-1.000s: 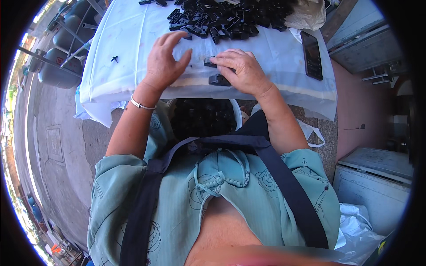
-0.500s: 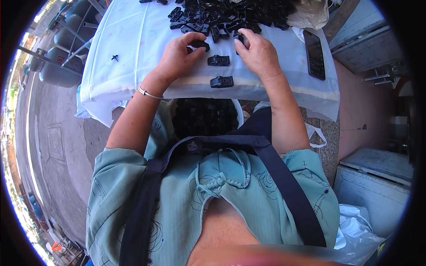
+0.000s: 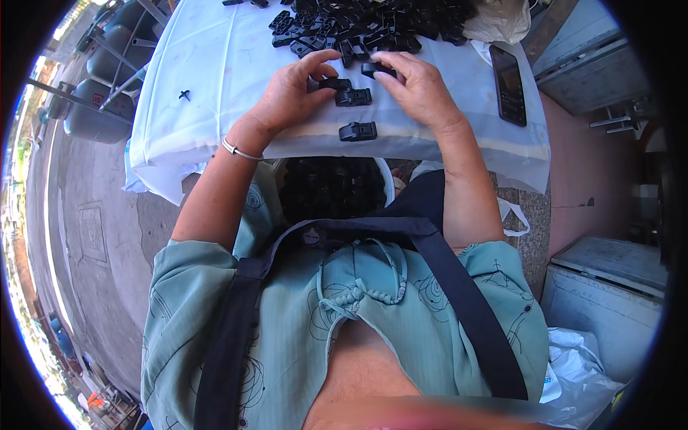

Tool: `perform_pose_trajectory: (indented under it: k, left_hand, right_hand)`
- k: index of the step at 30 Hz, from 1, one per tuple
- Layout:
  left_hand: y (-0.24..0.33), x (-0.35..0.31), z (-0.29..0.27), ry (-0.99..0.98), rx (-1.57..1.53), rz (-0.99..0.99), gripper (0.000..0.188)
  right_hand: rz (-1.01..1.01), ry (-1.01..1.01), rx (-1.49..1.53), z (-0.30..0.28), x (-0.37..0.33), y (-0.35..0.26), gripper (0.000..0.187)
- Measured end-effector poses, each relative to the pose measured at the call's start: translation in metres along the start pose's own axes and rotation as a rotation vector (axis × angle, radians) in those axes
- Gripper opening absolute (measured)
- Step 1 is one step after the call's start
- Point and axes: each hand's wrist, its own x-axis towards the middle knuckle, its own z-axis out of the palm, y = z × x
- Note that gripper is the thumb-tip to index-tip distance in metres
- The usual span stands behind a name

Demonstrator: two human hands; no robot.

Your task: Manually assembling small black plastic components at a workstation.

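My left hand (image 3: 292, 92) is curled round a small black plastic part (image 3: 334, 83), gripped between thumb and fingers. That part is right beside, perhaps touching, another black part (image 3: 353, 97) lying on the white-covered table (image 3: 222, 79). Between the thumb and fingers of my right hand (image 3: 419, 89) is a similar dark part (image 3: 377, 69), its long side roughly level. Closer to the table's near edge lies one more black part (image 3: 357, 131). Just beyond my fingers spreads a heap of such black parts (image 3: 351, 29).
A phone (image 3: 507, 86) lies at the table's right. On the left side is a tiny dark piece (image 3: 184, 94). Under the near edge, a white-rimmed bucket (image 3: 389, 183) holds many black parts. A crumpled pale bag (image 3: 502, 21) sits at the far right.
My left hand has brought its part nearer to me and rightward, beside the one on the table. The part in my right hand has turned from upright to level and shifted slightly left.
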Motion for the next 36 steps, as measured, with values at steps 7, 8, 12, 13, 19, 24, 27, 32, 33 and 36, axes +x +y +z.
perform_pose_trajectory:
  k: [7, 8, 12, 13, 19, 24, 27, 32, 33, 36]
  left_hand:
    - [-0.012, 0.004, 0.005, 0.018, -0.119, 0.102, 0.076]
    - [-0.013, 0.003, 0.006, 0.018, -0.113, 0.111, 0.078]
    - [-0.009, 0.004, 0.003, -0.009, -0.048, 0.111, 0.077]
    - [-0.004, 0.004, 0.0, -0.012, -0.051, 0.111, 0.077]
    - [0.001, 0.014, -0.013, 0.059, 0.069, 0.008, 0.03]
    - [0.002, 0.044, 0.006, 0.132, 0.394, 0.264, 0.03]
    - [0.002, 0.048, 0.012, 0.113, 0.574, 0.277, 0.031]
    - [0.002, 0.021, 0.004, 0.104, 0.444, 0.269, 0.036]
    - [0.004, 0.016, 0.003, 0.106, 0.447, 0.267, 0.036]
    - [0.011, 0.006, 0.004, 0.119, 0.46, 0.16, 0.034]
  right_hand:
    - [-0.273, 0.07, 0.067, 0.035, 0.005, -0.028, 0.022]
    - [-0.276, 0.067, 0.067, 0.034, 0.003, -0.028, 0.022]
    - [-0.299, 0.027, -0.008, 0.029, -0.002, -0.029, 0.023]
    - [-0.285, 0.025, -0.043, 0.028, -0.004, -0.03, 0.023]
    - [-0.315, 0.017, -0.103, 0.031, -0.007, -0.021, 0.025]
    - [0.029, 0.223, -0.184, 0.018, 0.01, 0.001, 0.031]
    - [0.175, 0.204, -0.42, 0.026, 0.02, 0.009, 0.033]
    - [0.165, 0.144, -0.424, 0.019, 0.012, 0.002, 0.03]
    - [0.178, 0.111, -0.415, 0.015, 0.009, 0.0, 0.03]
    - [0.212, 0.146, -0.357, 0.012, -0.006, -0.007, 0.03]
